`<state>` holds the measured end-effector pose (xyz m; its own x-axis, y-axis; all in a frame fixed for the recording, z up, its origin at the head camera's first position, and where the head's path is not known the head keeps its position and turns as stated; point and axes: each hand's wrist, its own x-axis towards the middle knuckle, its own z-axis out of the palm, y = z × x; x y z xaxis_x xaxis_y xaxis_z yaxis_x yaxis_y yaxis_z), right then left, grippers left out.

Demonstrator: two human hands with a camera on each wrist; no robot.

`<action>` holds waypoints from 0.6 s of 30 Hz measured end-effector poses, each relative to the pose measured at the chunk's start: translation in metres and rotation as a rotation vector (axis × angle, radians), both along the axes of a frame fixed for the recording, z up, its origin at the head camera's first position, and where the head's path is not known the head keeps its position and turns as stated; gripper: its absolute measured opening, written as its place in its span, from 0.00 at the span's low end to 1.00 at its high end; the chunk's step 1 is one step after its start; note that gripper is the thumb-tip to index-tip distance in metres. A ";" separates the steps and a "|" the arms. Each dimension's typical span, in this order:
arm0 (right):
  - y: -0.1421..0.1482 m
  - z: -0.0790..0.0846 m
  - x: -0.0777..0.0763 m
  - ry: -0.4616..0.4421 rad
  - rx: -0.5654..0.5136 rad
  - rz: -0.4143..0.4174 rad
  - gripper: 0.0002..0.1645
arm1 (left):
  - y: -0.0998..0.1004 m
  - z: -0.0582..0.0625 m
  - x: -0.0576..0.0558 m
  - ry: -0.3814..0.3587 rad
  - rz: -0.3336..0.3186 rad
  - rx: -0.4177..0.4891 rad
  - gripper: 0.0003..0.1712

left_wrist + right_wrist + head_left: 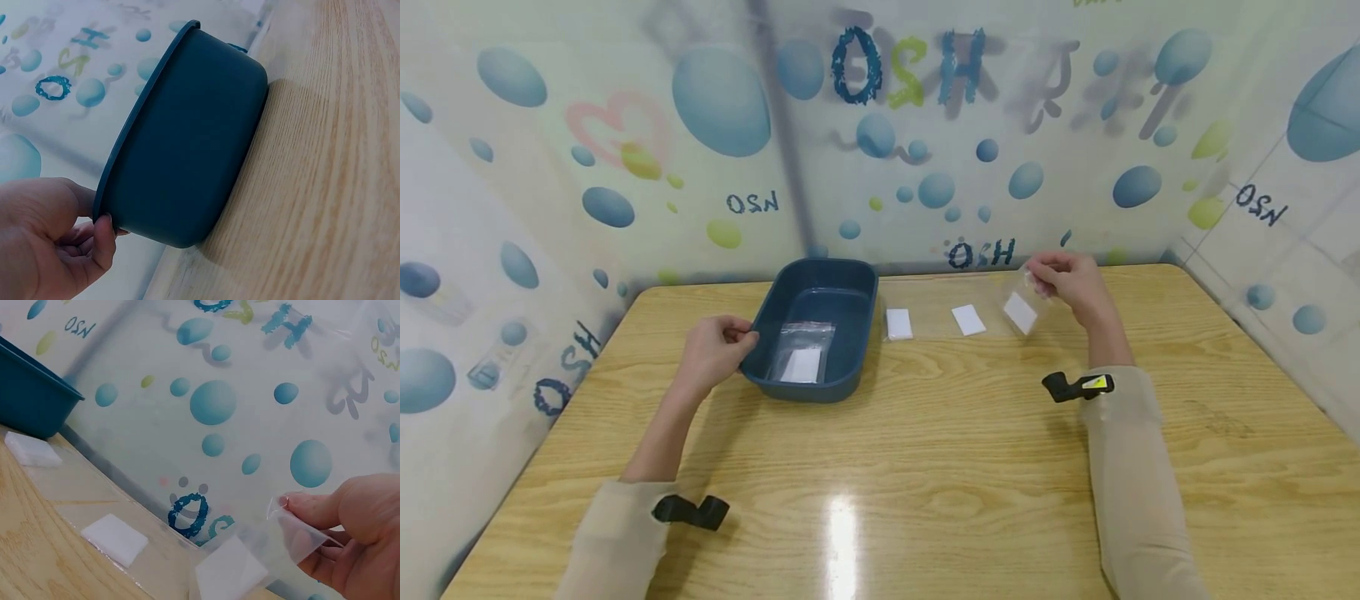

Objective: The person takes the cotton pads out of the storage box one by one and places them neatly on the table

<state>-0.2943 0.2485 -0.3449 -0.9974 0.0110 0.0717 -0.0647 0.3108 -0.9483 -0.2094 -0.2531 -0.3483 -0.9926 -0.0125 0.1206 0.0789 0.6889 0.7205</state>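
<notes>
Wood-grain table [925, 450] beneath blue tub [831, 302] and clear bags [966, 293]

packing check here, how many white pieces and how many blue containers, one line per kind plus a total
White pieces: 4 (one inside the basin, two on the table, one in the clear bag held by the right hand)
Blue basin: 1
Total: 5
</notes>
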 end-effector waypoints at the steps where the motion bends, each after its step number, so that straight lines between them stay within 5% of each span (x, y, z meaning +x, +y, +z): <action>1: 0.001 0.000 0.000 -0.012 0.001 0.002 0.21 | 0.000 0.000 0.000 -0.001 -0.001 0.000 0.17; 11: 0.012 -0.001 0.000 -0.166 0.033 -0.030 0.26 | 0.000 0.002 0.001 0.003 -0.007 0.000 0.17; 18: 0.017 -0.002 0.001 -0.190 0.023 -0.033 0.30 | 0.001 0.003 0.001 0.000 -0.009 0.002 0.17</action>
